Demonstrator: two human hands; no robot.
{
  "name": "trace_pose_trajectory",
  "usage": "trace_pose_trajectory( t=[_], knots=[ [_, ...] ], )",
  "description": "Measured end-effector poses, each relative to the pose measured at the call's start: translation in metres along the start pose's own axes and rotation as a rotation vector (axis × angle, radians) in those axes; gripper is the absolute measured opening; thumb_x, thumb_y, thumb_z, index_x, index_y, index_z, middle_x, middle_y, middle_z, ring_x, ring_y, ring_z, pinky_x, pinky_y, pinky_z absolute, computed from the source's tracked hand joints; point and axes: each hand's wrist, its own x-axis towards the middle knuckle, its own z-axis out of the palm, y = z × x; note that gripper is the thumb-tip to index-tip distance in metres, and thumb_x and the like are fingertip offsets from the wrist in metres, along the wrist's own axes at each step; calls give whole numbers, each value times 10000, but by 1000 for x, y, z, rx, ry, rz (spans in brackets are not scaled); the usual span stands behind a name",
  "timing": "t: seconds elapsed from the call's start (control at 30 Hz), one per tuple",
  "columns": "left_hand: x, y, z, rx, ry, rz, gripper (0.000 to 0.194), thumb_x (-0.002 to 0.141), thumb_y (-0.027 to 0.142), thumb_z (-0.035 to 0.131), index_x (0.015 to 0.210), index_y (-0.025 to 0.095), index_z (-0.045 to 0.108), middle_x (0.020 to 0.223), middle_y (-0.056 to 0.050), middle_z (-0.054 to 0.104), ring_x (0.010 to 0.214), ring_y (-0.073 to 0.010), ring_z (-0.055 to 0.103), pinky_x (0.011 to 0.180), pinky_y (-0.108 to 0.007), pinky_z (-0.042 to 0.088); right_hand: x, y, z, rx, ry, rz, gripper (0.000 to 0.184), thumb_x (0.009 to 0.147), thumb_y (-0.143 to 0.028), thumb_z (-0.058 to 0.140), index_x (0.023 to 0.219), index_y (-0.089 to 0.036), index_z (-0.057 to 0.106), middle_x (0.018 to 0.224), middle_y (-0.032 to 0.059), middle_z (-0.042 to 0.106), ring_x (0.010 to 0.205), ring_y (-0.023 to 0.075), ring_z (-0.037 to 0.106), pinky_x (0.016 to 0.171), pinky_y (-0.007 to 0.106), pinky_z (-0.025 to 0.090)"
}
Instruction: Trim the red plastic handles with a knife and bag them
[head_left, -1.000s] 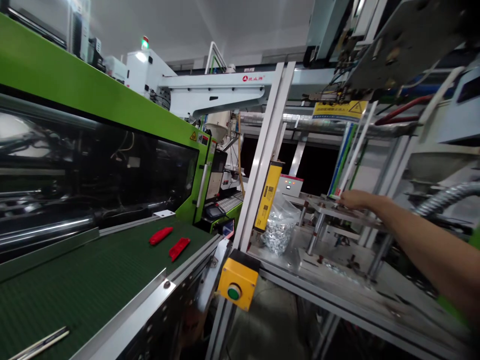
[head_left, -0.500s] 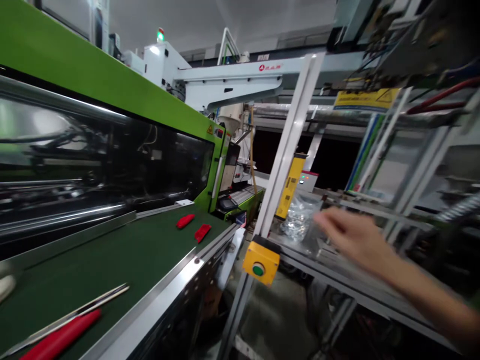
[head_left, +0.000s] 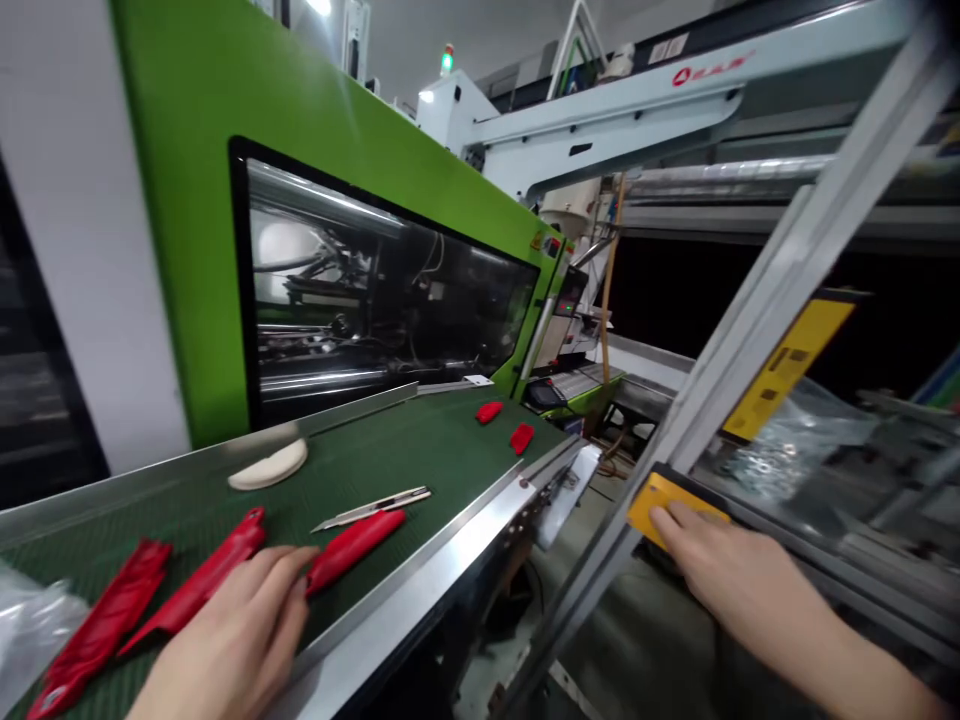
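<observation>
My left hand [head_left: 240, 630] reaches over the green conveyor belt, its fingers closed around the near end of a long red moulded part [head_left: 356, 550]. Just beyond that part lies a utility knife [head_left: 371, 508] with its blade out. Two more long red parts, one nearest my fingers [head_left: 206, 575] and one farther left [head_left: 109, 625], rest on the belt. My right hand [head_left: 697, 540] has its outstretched fingers against the front of a yellow button box [head_left: 660, 495] on a metal post. The green button is hidden behind the fingers.
A cream curved piece [head_left: 270, 467] lies by the belt's back rail. Two small red pieces [head_left: 489, 411] [head_left: 522, 437] sit at the far end. Behind stands a green machine [head_left: 375, 150] with a window. A clear plastic bag [head_left: 30, 630] is at left, another [head_left: 802, 440] beyond the post.
The view has swung left. My left hand has come into view at the long red part. My right hand has moved from beyond the post onto the yellow button box.
</observation>
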Motion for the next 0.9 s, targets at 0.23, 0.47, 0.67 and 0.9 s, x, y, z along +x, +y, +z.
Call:
trace_pose_trajectory(
  t=[0.23,0.47,0.67,0.9],
  knots=[
    [2,18,-6,-29,-144,-44,369,991,321,258,1101,196,588,1068,-81,657,994,-239,656,870,-436,560,66,-51,-6,75,-71,-41,252,1001,-305,362,1013,-246,607,903,54,636,785,198,646,574,303,462],
    [0,19,-8,-69,-191,-101,356,998,285,257,1136,189,571,1106,-80,632,1028,-237,626,904,-447,540,211,-74,65,158,-313,-161,336,961,-345,593,1252,-181,559,1244,88,567,991,185,607,829,369,558],
    [-1,23,-10,-67,-216,-105,340,993,221,272,1142,188,575,1073,-76,628,973,-234,623,865,-429,543,237,-73,109,176,-419,-224,300,958,-374,595,1169,-160,599,1151,74,610,992,189,614,857,389,547],
    [-1,25,-10,-61,-243,-116,333,990,193,291,1185,172,561,1077,-80,613,983,-240,607,869,-435,535,271,-93,118,150,-346,-140,425,967,-410,570,1322,-183,510,1258,99,557,1046,217,597,881,425,540]
  ],
)
